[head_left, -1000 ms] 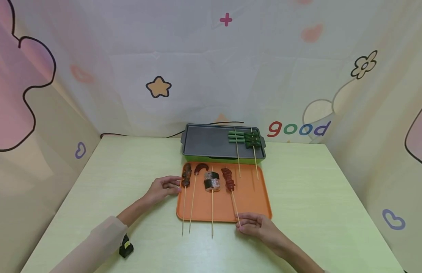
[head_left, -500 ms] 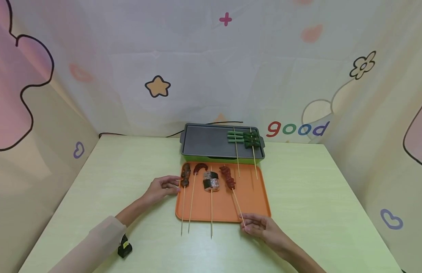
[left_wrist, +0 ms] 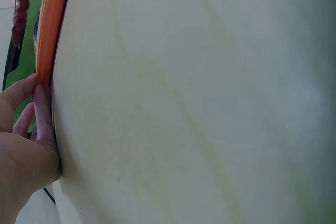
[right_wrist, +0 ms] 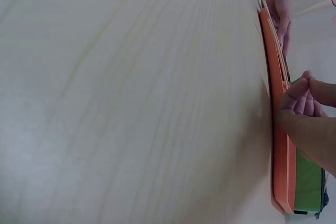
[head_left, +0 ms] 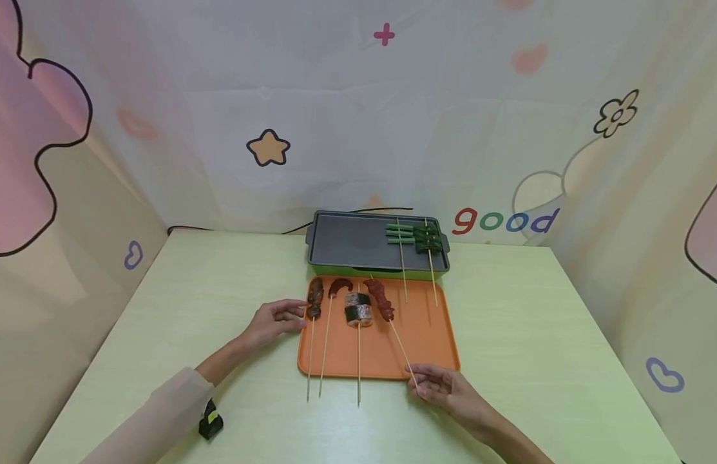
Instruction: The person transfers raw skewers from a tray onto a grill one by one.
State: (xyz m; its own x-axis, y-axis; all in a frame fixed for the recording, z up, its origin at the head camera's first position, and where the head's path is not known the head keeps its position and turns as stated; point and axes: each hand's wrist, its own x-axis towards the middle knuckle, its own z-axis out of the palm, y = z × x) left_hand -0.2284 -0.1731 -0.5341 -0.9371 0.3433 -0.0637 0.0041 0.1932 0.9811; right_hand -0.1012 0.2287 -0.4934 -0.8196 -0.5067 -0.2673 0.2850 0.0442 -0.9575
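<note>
With thumb and fingertips my right hand pinches the lower end of a red meat skewer. Its stick slants over the front edge of an orange tray, the meat end pointing to the back left. My left hand grips the tray's left rim; in the left wrist view, thumb and finger meet at that orange edge. On the tray lie a dark brown skewer, a curled reddish-brown skewer and a black-and-white roll skewer, their sticks extending past the front edge.
Directly behind the tray stands a grey-topped green grill. Two sticks carrying green vegetables lie on its right side, ends overhanging the tray. A small black object sits beside the left sleeve. Curtains surround the table.
My right hand has shifted slightly right, then stayed there. The red meat end has swung left, so the skewer slants more. The left hand keeps its place at the tray.
</note>
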